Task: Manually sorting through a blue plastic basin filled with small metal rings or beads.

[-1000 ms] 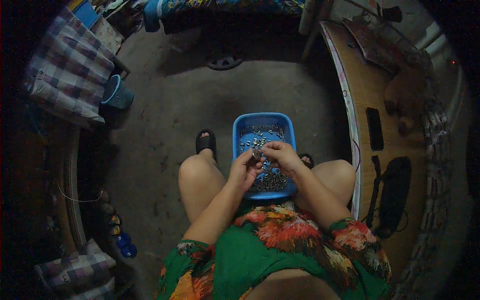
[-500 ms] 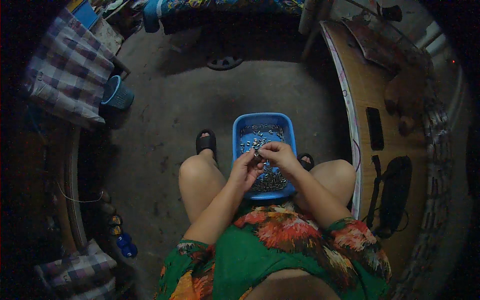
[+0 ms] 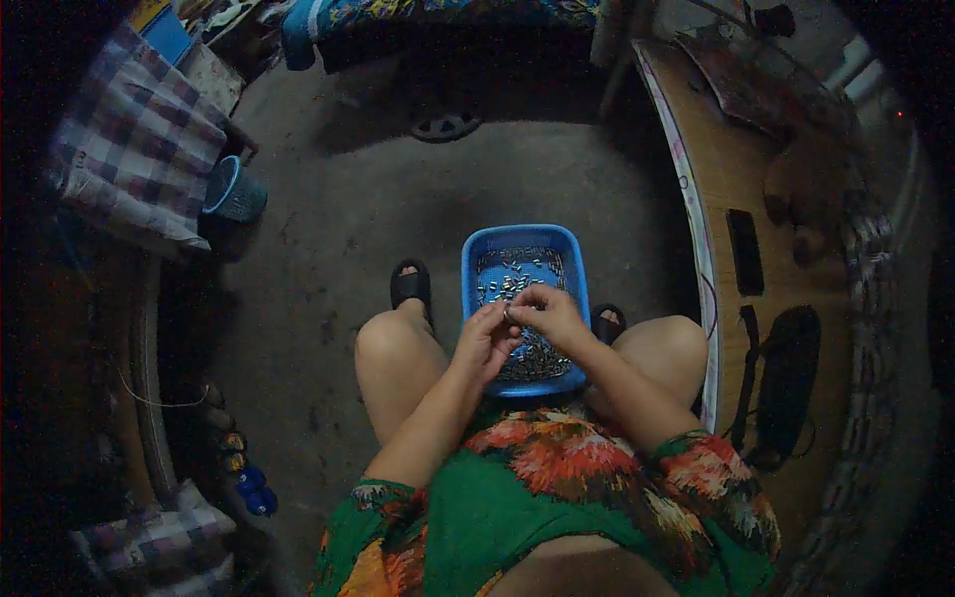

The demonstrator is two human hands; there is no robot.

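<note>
A blue plastic basket (image 3: 524, 236) stands between my feet, with many small shiny metal pieces (image 3: 542, 360) lying in it; they look like short cylinders. Over its middle my left hand (image 3: 485, 338) and my right hand (image 3: 550, 313) meet at the fingertips. Pinched between them is a small metal piece (image 3: 508, 312), too small to make out exactly. Both thumbs and forefingers press on it, and the other left fingers are curled. The hands cover part of the basket's contents.
On the right runs a wooden bed board (image 3: 711, 199) with a dark phone-like slab (image 3: 744, 252) and a black bag (image 3: 788, 383). A blue bin (image 3: 237, 191) stands by a checked cloth (image 3: 139, 139) at left. My black sandals (image 3: 409, 285) flank the basket.
My fingertips have drawn closer together around the small metal piece, and my right hand has shifted slightly left. The basket stays in place.
</note>
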